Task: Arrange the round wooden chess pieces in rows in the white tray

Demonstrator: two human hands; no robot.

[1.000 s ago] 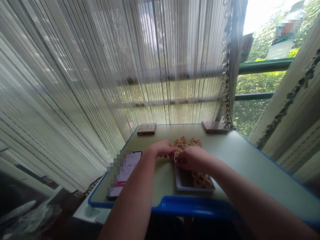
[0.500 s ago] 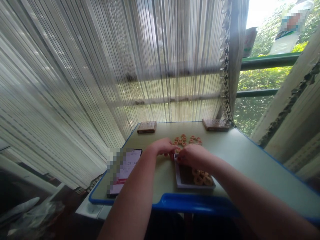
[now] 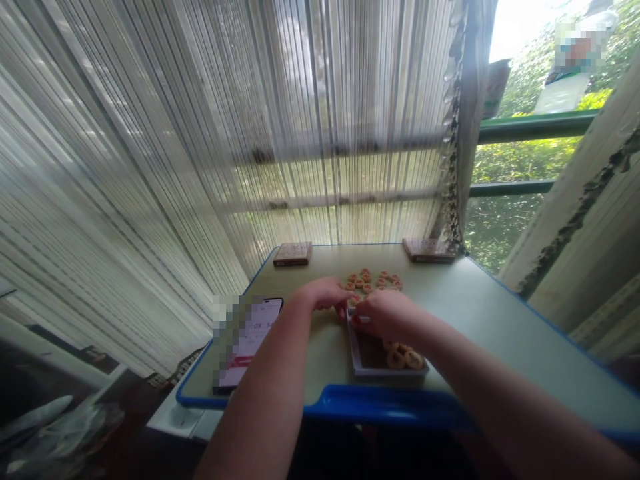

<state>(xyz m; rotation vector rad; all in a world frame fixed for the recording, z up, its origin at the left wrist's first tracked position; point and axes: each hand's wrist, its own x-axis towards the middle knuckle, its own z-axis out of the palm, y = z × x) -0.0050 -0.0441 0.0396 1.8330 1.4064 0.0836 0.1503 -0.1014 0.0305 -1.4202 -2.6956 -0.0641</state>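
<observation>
L hand [image 3: 325,293] & R hand [image 3: 385,315] curled over the round wooden pieces [image 3: 373,280] mid-desk [image 3: 480,313], at the far rim of the tray [image 3: 387,373]. Can't tell if either grip holds one. Risk, imo: knuckles bump the tray, or a loose pinch drops a piece and scatters the cluster.

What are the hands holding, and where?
Cannot be told: left hand and right hand curl over round pieces by the box, hiding any grip.

pass: right side of pale green blue-rimmed table [image 3: 510,313] | blocked — black smartphone [image 3: 250,337] left; round tan discs [image 3: 373,279] centre; shallow grey tray [image 3: 387,374] front; flat brown boxes [image 3: 293,254] — far edge
</observation>
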